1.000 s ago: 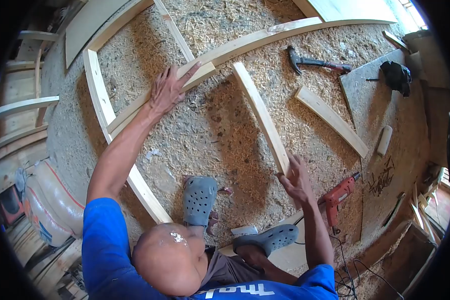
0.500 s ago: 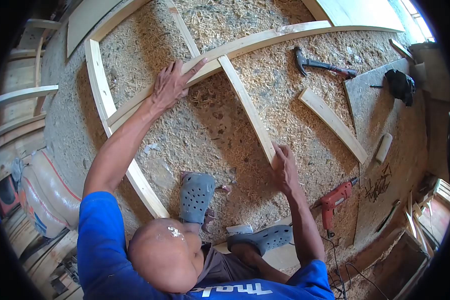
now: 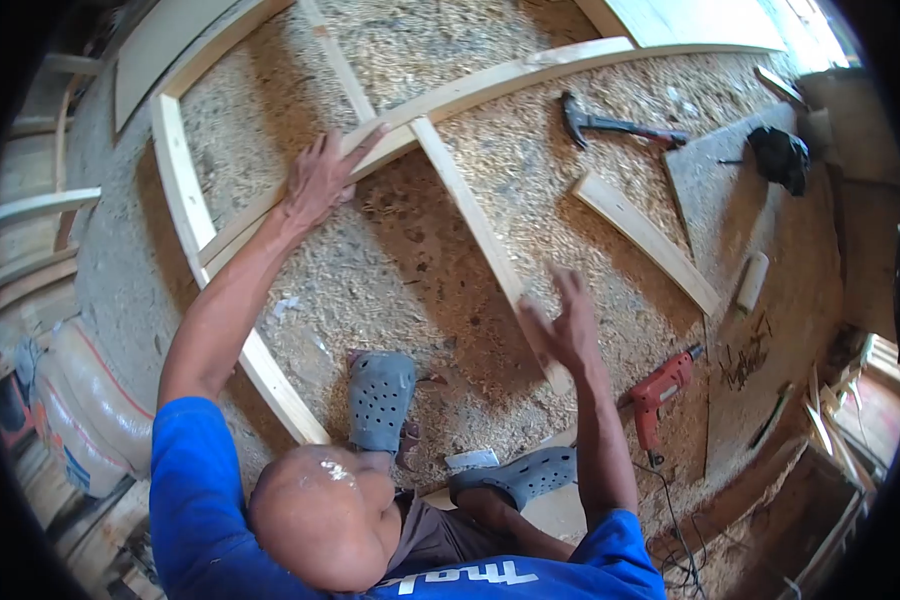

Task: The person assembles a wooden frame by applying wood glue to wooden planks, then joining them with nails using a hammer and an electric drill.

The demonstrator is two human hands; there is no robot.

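Note:
My left hand (image 3: 318, 182) is wrapped over the long wooden beam (image 3: 470, 92) of a timber frame, its index finger stretched along the top. A narrow wooden slat (image 3: 468, 203) meets this beam just right of that hand and runs down toward my right side. Beside the slat's lower end, my right hand (image 3: 570, 325) is open with its fingers apart and slightly blurred. Its thumb overlaps the slat in this view. On the beam's far side, another thin slat (image 3: 340, 62) joins close to the same spot.
Wood shavings cover the floor. To the right lie a claw hammer (image 3: 620, 126), a loose short board (image 3: 650, 240), a red power drill (image 3: 660, 395) with its cord, and a black bag (image 3: 778, 158) on a grey panel (image 3: 720, 165). The frame's side beam (image 3: 183, 190) curves along the left.
My right hand has let go of the slat's lower end and spread its fingers. My left hand keeps its hold on the beam. The whole view has shifted slightly.

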